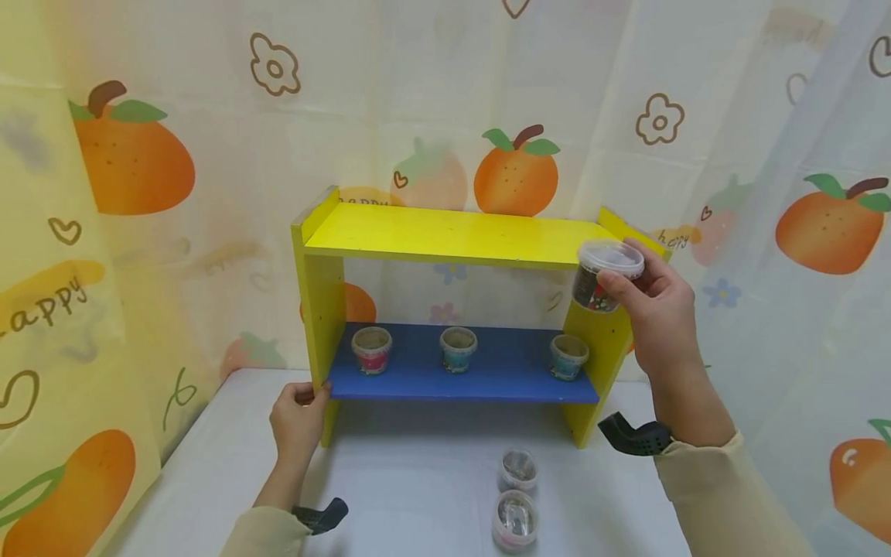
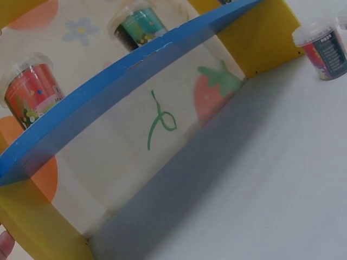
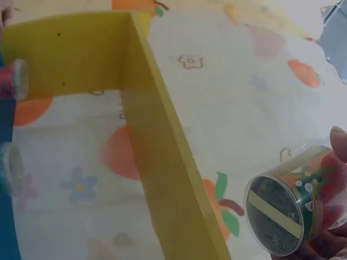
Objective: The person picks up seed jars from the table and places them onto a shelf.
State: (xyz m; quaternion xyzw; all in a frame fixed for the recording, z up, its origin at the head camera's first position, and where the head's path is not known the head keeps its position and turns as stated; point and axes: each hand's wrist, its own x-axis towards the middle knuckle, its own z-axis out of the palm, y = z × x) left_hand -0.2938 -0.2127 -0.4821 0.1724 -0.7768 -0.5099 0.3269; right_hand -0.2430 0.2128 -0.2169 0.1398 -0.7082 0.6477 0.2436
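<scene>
My right hand (image 1: 664, 309) grips a small lidded plastic tub (image 1: 592, 288) with a dark and red label. It holds the tub in the air in front of the right end of the yellow top board (image 1: 452, 232). The right wrist view shows the tub's dark base with a pale strip (image 3: 276, 214). At the lower left, my left hand (image 1: 295, 425) holds the edge of the small shelf's yellow side panel (image 1: 322, 317), beside the blue board. Only a fingertip (image 2: 5, 245) of it shows in the left wrist view.
On the blue board (image 1: 397, 391) stand a pink-labelled tub (image 1: 372, 362) and two teal-labelled tubs, one mid-board (image 1: 457, 360), one at right (image 1: 566, 366). Two more tubs, one (image 1: 518, 468) behind the other (image 1: 515, 534), stand on the white table (image 1: 404, 480). A fruit-print curtain (image 1: 418, 93) hangs behind.
</scene>
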